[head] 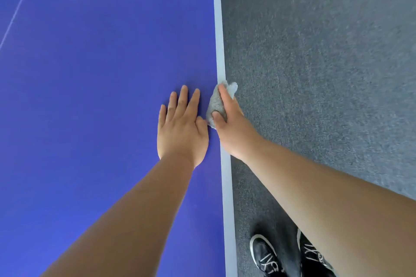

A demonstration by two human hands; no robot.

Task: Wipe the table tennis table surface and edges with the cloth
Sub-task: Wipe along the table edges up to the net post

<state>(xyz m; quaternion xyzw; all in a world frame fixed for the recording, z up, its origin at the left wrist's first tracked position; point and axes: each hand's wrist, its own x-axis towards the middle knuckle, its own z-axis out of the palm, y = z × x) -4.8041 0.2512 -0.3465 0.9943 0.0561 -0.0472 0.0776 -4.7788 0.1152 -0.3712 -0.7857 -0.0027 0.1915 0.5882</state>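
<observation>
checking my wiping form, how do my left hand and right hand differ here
The left hand lies flat on the blue table surface, fingers straight; the right hand curls round a grey cloth. The left hand holds nothing; the right hand grips the cloth. The left hand sits wholly on the blue; the right hand is at the white edge stripe, partly over the carpet. Both are bare and lie side by side.

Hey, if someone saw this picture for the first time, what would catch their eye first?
The big blue table fills the left half, edged by a pale stripe down the middle, with grey carpet to the right. At that edge the right hand grips a grey cloth against the stripe, while the left hand lies flat on the blue beside it. Black shoes with white laces show at the bottom right.
</observation>
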